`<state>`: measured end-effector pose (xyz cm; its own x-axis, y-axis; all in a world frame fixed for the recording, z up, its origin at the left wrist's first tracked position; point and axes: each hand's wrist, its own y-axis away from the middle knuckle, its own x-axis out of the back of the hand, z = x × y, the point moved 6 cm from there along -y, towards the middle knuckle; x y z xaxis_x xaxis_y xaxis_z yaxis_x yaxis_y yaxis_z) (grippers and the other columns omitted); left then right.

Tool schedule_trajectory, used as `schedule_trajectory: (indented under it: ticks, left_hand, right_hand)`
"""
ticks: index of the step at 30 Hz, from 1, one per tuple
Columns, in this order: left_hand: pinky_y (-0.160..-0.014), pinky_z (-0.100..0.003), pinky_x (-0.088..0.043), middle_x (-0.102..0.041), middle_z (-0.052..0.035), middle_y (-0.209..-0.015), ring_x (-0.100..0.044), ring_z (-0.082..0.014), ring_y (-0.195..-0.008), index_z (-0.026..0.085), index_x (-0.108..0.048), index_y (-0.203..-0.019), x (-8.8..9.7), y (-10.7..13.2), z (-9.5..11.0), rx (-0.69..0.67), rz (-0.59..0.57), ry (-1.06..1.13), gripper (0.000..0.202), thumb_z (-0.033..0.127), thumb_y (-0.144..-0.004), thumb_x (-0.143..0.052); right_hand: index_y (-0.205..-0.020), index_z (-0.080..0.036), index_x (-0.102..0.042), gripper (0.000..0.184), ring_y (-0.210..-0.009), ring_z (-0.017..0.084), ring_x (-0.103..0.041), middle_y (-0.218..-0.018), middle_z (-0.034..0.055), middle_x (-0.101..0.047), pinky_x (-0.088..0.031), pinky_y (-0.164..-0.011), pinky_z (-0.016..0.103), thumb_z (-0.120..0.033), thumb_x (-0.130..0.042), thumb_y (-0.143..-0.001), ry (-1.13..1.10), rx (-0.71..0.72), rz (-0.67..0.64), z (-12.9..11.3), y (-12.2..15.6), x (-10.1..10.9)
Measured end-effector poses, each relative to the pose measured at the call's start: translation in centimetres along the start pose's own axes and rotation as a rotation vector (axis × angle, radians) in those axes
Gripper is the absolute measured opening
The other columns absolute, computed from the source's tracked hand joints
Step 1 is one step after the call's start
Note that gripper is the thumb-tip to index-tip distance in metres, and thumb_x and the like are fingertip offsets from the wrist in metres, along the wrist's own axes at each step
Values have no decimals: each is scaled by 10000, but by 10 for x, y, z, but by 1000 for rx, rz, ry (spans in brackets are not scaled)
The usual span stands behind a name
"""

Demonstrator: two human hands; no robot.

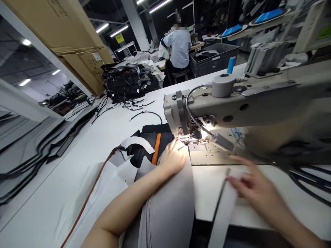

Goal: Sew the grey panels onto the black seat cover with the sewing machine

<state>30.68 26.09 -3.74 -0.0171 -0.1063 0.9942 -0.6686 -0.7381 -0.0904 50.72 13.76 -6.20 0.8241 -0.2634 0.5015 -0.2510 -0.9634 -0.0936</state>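
My left hand (pixel 173 156) lies on the grey fabric piece (pixel 172 210), its fingers flat and close to the lit needle area of the sewing machine (pixel 201 110). The fabric runs from the presser foot down towards me, beside black material with an orange stripe (pixel 156 148). To the right, my right hand (pixel 252 181), smeared by motion, pinches the upper end of a pale strip (pixel 223 210) with a dark edge. Its index finger points out towards the machine bed. The strip hangs down over the table's front edge.
A curved white piece (pixel 138 142) and a reddish-brown cord (pixel 94 187) lie left of the fabric. Dark bundled pieces with cords (pixel 131 81) are heaped behind. Black straps (pixel 312 177) lie at right. Farther back, a person (pixel 178 48) sits near a grey bin (pixel 214 58).
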Motion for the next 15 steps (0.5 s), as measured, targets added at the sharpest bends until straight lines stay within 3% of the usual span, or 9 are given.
schedule_trajectory:
  ticks: [1,4,6,8,10,13,15]
  left_hand:
    - [-1065,-455,-309,-425,-131,-1374,-277,-290,-1332,158,-523,-1248,3,5,2,3,-6,-2,379,254,-895,-425]
    - [-1093,-492,-250,-348,-164,-1425,-225,-311,-1356,120,-441,-1313,15,30,16,-67,-88,23,457,320,-903,-423]
    - [-1090,-486,-260,-331,-157,-1438,-244,-306,-1349,134,-399,-1342,23,52,28,-169,-194,71,495,353,-900,-432]
    - [-1072,-460,-298,-332,-160,-1436,-282,-298,-1330,131,-366,-1362,27,70,38,-266,-256,118,536,374,-891,-443]
    - [-1042,-442,-331,-399,-167,-1386,-357,-288,-1275,110,-401,-1331,29,82,48,-371,-212,144,514,357,-882,-442]
    - [-865,-350,-437,-618,-87,-1024,-552,-191,-929,149,-590,-1069,26,96,71,-648,-85,178,285,296,-884,-431]
    - [-668,-278,-437,-601,-17,-788,-520,-132,-700,194,-633,-872,20,104,88,-836,-92,208,213,289,-894,-444]
  right_hand:
    - [-1221,-234,-509,404,-446,155,-503,-514,-49,-503,-422,-450,249,-438,-466,-875,95,151,-74,-19,-13,-21]
    - [-943,-217,-643,217,-682,190,-562,-781,54,-620,-407,-602,291,-232,-433,-891,401,536,14,-56,-32,-54]
    - [-806,-202,-640,230,-714,187,-538,-816,62,-611,-378,-632,299,-147,-428,-876,477,700,-25,-61,-27,-67]
    - [-837,-202,-638,204,-728,175,-535,-808,42,-610,-380,-662,301,-142,-446,-868,427,825,-153,-57,-9,-74]
    - [-1000,-200,-629,193,-888,195,-558,-958,43,-642,-393,-790,331,-260,-493,-877,355,896,-225,-50,9,-75]
    - [-1215,-148,-545,474,-1159,253,-469,-1248,83,-572,-304,-981,400,-477,-469,-884,374,836,-127,-40,11,-70]
    - [-1236,-120,-531,472,-1195,254,-449,-1278,98,-556,-283,-1006,414,-445,-397,-921,424,789,-82,-37,2,-70]
